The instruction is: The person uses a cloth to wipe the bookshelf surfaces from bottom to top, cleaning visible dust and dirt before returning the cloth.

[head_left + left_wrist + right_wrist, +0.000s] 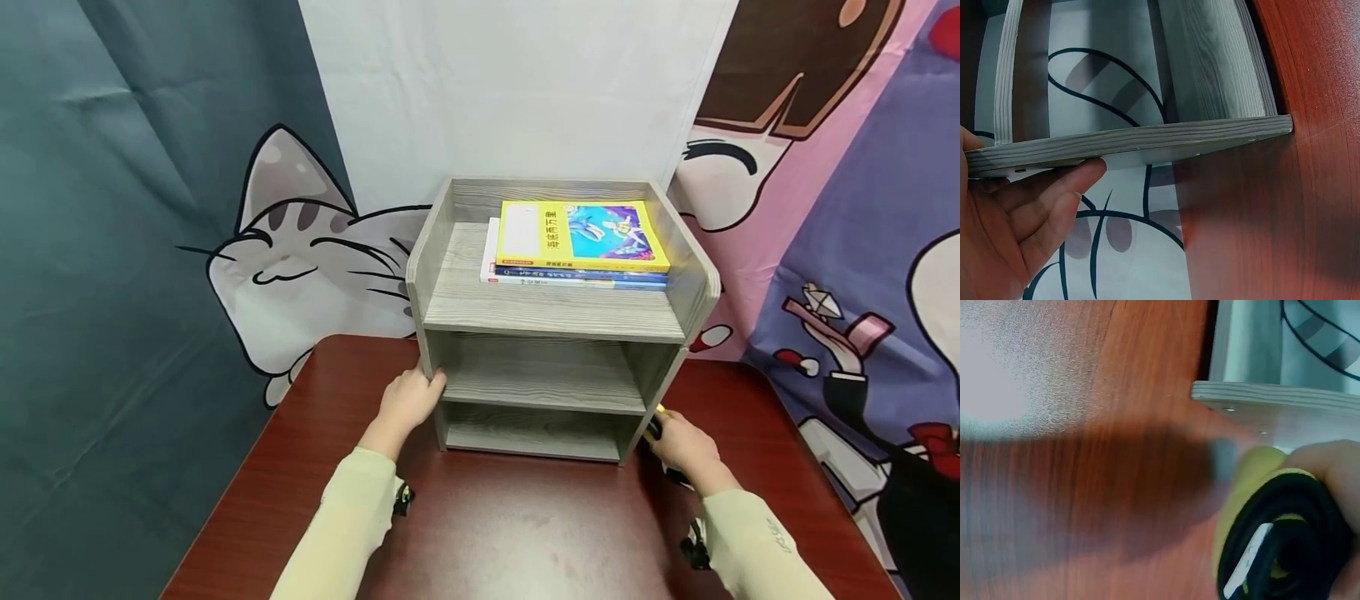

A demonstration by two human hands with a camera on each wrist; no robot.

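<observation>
A grey wood-grain shelf unit (555, 312) stands on the table with its front facing me. My left hand (408, 404) holds the front edge of its left side panel, the thumb on the inner side. In the left wrist view the fingers (1054, 206) lie along the outside of that panel (1147, 139). Beside the right side panel, my right hand (684, 446) grips a rolled yellow-and-black cloth (1285, 531) with a white label in the roll. The cloth is close to the panel's lower front corner (1210, 390) in the right wrist view.
A yellow book (536, 237) lies on top of a few thinner blue and white books (558, 282) in the unit's top tray. The reddish-brown table (517, 533) extends around the unit. Behind hang a white sheet (517, 83) and curtains printed with cartoon figures.
</observation>
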